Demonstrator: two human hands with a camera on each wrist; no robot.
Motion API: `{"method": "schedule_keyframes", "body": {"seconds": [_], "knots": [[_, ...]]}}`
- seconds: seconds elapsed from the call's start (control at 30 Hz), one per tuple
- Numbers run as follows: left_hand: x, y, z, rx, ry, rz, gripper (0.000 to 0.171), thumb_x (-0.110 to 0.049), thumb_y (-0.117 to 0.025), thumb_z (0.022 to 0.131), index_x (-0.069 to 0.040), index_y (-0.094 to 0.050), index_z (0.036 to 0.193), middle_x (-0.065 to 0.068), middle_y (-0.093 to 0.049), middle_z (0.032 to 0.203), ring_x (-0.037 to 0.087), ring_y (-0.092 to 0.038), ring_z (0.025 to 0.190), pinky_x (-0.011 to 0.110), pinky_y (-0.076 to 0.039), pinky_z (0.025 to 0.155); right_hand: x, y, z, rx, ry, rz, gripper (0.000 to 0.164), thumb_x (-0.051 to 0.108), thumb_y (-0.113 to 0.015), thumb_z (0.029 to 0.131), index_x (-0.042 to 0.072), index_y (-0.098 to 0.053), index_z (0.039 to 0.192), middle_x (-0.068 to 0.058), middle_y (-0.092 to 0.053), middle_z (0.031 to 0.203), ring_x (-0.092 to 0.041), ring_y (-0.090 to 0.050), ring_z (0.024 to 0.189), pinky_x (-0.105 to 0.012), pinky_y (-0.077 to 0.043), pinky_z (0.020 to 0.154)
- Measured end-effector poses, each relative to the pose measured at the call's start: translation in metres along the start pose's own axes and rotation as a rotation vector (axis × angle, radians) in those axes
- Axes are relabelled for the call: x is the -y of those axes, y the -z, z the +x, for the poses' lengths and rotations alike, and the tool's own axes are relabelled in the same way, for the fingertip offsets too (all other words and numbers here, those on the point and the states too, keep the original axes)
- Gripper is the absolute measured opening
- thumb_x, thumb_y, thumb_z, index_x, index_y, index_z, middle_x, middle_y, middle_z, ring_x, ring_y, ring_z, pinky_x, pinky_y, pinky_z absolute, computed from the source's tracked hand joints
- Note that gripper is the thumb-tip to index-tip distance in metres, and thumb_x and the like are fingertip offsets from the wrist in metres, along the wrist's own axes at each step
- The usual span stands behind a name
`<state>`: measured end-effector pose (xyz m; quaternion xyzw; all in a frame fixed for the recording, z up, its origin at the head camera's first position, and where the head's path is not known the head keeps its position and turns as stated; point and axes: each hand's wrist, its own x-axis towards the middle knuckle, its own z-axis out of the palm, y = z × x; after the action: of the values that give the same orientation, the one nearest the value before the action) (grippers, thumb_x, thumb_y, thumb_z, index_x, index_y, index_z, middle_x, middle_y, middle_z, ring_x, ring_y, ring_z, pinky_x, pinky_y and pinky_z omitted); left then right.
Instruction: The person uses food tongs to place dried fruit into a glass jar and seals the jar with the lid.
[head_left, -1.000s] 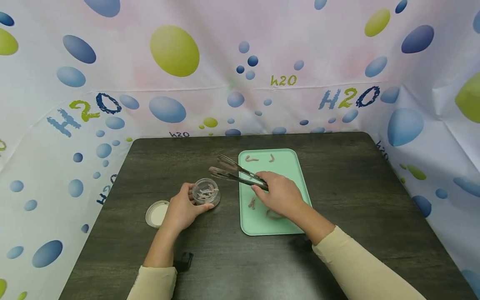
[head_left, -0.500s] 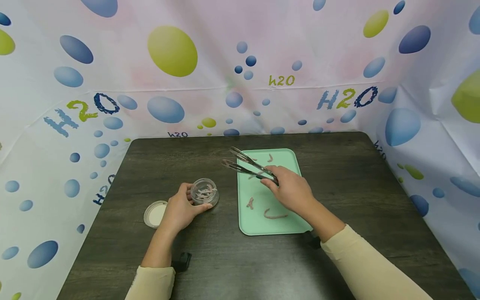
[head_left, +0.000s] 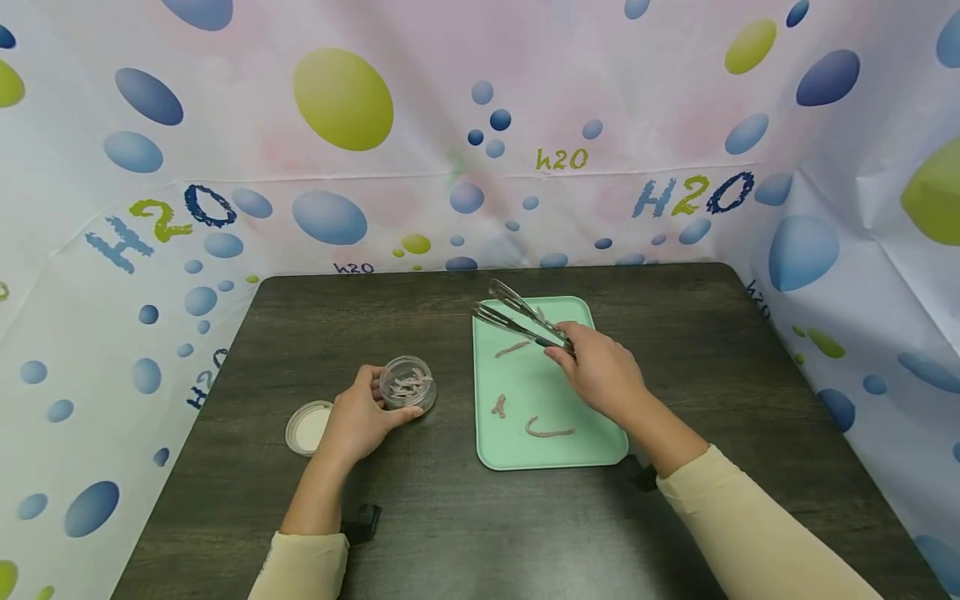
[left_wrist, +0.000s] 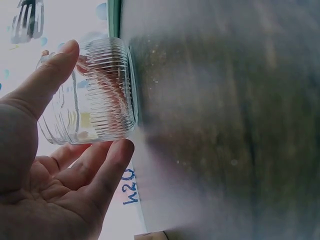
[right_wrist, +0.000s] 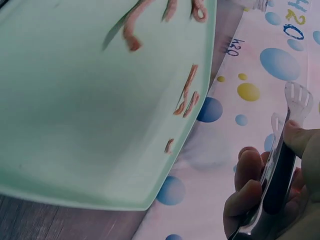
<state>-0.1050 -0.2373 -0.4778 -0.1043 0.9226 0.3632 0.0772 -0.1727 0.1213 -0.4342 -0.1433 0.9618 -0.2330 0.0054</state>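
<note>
– How is the left hand [head_left: 363, 421] placed?
– It holds the glass jar [left_wrist: 102, 127] between thumb and fingers; in the left wrist view some fingertips go out of sight behind the jar. Whether its base touches the table [head_left: 450, 533], I cannot tell.
– And what is inside this jar?
– Pinkish strips [head_left: 409, 383], heaped together. The ribbed glass blurs them, so I cannot count them.
– Is something else near that grip?
– Yes, the pale lid [head_left: 306, 428] lies just to the left of it, and the wrist covers its right edge a little.
– Please tell me about the right hand [head_left: 607, 375].
– Its fingers are closed around the tongs [right_wrist: 280, 182]. The two tips stand apart, beyond the grip and to its left, over the far part of the green tray [head_left: 536, 387]. How high they are, I cannot judge.
– Are there strips on the tray also?
– Yes, some loose strips [head_left: 551, 433] lie to the left of this grip and nearer to the person. The tongs partly hide the far ones, and the right wrist view cuts off several at its upper edge.
</note>
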Motion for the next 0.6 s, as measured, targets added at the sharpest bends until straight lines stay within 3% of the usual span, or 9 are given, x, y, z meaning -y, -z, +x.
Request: {"method": "schedule_keyframes", "body": {"seconds": [0.43,0.6], "knots": [[0.001,0.001,0.0,0.006,0.002,0.0,0.091,-0.046,-0.091,0.089,-0.005,-0.044,0.155,0.025,-0.063,0.149,0.043,-0.066,0.135,0.058,-0.056,0.106,-0.026,-0.002,0.007,0.031,-0.089,-0.045,0.053,0.037,-0.067,0.109,0.003,-0.058,0.15,-0.017,-0.076,0.107,-0.021,-0.061,0.066,-0.034,-0.043,0.053],[0.001,0.001,0.001,0.011,0.006,-0.001,0.091,-0.047,-0.091,0.089,-0.005,-0.044,0.155,0.025,-0.062,0.15,0.043,-0.065,0.136,0.059,-0.056,0.106,-0.032,-0.005,0.009,0.07,-0.132,-0.064,0.054,0.037,-0.067,0.11,0.002,-0.056,0.15,-0.021,-0.076,0.12,-0.027,-0.068,0.075,-0.039,-0.049,0.059]]}}
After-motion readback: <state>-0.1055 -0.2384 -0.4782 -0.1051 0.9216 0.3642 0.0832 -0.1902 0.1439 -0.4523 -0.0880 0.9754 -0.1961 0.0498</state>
